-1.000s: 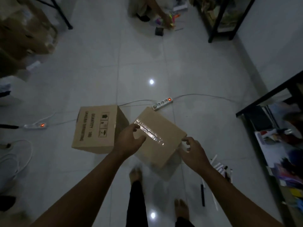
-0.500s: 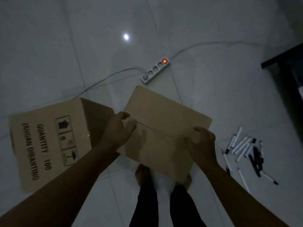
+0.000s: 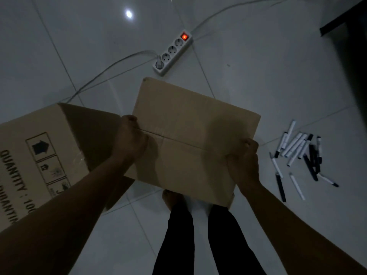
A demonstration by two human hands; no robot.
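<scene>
A closed brown cardboard box [image 3: 190,124] with a taped seam across its top is held above the white tiled floor, over my feet. My left hand [image 3: 130,140] grips its left edge at the seam, fingers curled over the side. On the opposite edge my right hand [image 3: 244,161] grips the box, fingers wrapped round the rim. A second, larger cardboard box [image 3: 35,155] printed "QUANTITY : 100" sits on the floor to the left, touching or just behind my left hand.
A white power strip [image 3: 172,52] with a lit red switch lies on the floor beyond the box, its cable [image 3: 111,68] running left. Several black and white markers [image 3: 299,155] are scattered at the right. A dark shelf frame [image 3: 345,22] stands at the top right.
The view has tilted down and closer. The box has turned so its top faces me, and both hands have closed on its left and right edges.
</scene>
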